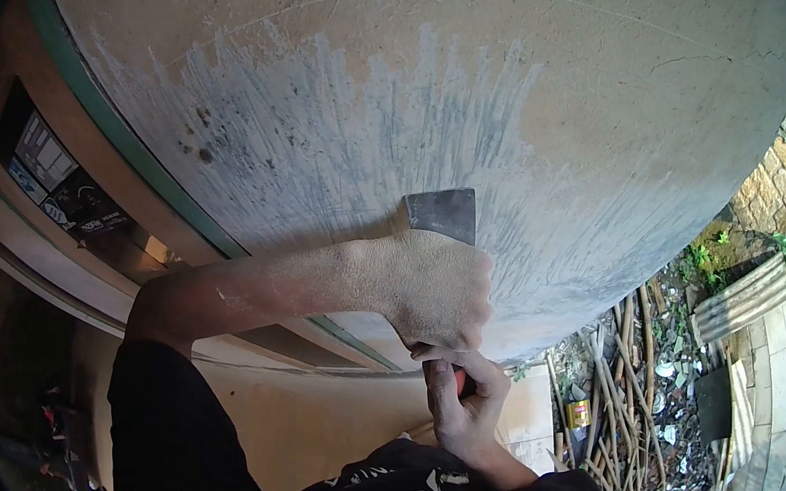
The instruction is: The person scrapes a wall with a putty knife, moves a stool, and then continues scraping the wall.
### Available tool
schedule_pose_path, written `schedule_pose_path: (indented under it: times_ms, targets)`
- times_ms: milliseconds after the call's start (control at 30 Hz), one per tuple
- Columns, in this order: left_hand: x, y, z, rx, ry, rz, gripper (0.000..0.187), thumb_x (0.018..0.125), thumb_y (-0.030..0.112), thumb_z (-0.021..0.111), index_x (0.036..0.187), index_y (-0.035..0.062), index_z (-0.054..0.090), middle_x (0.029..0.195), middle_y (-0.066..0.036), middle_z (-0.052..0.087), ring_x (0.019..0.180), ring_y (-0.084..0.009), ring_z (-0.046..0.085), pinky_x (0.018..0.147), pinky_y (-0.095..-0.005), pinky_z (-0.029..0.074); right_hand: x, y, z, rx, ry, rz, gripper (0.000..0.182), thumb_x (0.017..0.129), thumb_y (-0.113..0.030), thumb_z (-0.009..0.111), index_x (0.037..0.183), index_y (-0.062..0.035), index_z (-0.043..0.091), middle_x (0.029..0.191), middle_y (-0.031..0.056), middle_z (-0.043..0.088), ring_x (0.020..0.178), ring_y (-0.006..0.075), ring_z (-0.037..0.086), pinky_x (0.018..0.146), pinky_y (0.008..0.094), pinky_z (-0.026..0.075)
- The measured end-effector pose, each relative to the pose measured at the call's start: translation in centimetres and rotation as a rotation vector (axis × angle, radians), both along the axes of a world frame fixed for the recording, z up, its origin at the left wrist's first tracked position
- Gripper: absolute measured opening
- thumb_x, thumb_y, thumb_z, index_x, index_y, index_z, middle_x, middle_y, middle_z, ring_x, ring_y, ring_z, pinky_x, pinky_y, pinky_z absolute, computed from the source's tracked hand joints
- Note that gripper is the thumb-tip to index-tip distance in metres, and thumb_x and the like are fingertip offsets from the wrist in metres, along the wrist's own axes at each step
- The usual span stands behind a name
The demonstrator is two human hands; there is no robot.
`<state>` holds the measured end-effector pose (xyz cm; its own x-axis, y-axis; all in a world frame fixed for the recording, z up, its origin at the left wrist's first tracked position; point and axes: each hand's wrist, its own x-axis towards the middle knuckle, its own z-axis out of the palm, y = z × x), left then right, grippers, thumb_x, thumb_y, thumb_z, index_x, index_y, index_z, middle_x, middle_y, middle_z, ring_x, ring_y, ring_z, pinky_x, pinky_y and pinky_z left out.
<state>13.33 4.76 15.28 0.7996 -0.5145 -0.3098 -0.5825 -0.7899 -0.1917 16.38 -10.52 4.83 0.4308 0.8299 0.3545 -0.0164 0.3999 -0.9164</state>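
A wide-bladed scraper (445, 213) has its dark, flat blade against the scraped part of the wall (359, 130). My left hand (442, 288), coated in pale dust, is closed around it just behind the blade and hides most of the tool. Below, my right hand (471, 407) wraps the lower end of the handle (460, 381), where a bit of orange-red shows by the thumb. Pale streaks and grey-blue scratch marks cover the wall around the blade, while beige paint stays above them. Dark spots show to the left.
A green-edged window frame (126, 143) with glass borders the wall on the left. At the lower right, bamboo poles and sticks (624, 389) lie among rubble, near a yellow can (577, 413). Corrugated sheets (748, 295) and a block wall (784, 391) stand beyond.
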Motion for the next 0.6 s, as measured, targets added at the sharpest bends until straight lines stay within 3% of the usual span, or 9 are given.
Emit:
schedule_pose_path:
  times_ms: [167,367,467,533,600]
  targets:
    - [-0.7,0.0,-0.7,0.001,-0.032,-0.034,0.026,0.059,0.031,0.067,0.058,0.0067,0.058,0.056,-0.005,0.06,0.058,-0.0208,0.063,0.057,-0.0316,0.049,-1.2,0.2,-0.6,0.074,-0.124,-0.112,0.015,0.092,-0.002,0.05,0.088,0.003,0.064,0.062,0.0005,0.055,0.05,0.0038,0.044,0.047,0.0194,0.032]
    - [-0.7,-0.2,-0.2,-0.007,-0.048,-0.005,0.026,0.056,0.032,0.068,0.058,0.0073,0.058,0.057,-0.004,0.06,0.059,-0.0206,0.062,0.06,-0.0308,0.049,-0.7,-0.6,-0.3,-0.055,-0.03,-0.043,0.013,0.092,-0.002,0.051,0.089,0.0024,0.063,0.062,-0.0014,0.054,0.051,0.0032,0.043,0.048,0.0191,0.031]
    - [-0.6,-0.1,-1.3,0.008,-0.077,-0.022,0.026,0.055,0.032,0.068,0.059,0.0072,0.058,0.057,-0.004,0.06,0.06,-0.0203,0.063,0.06,-0.0309,0.049,-1.0,-0.4,-0.4,0.044,-0.114,-0.104,0.013,0.093,-0.003,0.051,0.09,0.0023,0.062,0.061,-0.0026,0.052,0.05,0.0027,0.041,0.047,0.0193,0.029]
    - [-0.4,-0.3,-0.4,0.024,-0.052,-0.021,0.026,0.055,0.031,0.068,0.059,0.0073,0.058,0.058,-0.004,0.06,0.061,-0.0201,0.063,0.059,-0.0311,0.048,-1.0,-0.2,-0.1,0.033,-0.072,-0.118,0.011,0.085,0.004,0.054,0.09,0.0026,0.063,0.056,0.0032,0.049,0.049,0.0077,0.042,0.048,0.0245,0.034]
    - [-0.1,-0.1,1.0,0.057,-0.101,-0.033,0.025,0.056,0.031,0.067,0.059,0.0071,0.059,0.058,-0.004,0.06,0.061,-0.0202,0.063,0.059,-0.0312,0.048,-0.3,1.0,0.8,0.063,-0.096,-0.14,0.011,0.085,0.004,0.054,0.09,0.0025,0.063,0.056,0.003,0.049,0.049,0.0073,0.042,0.048,0.0242,0.034]
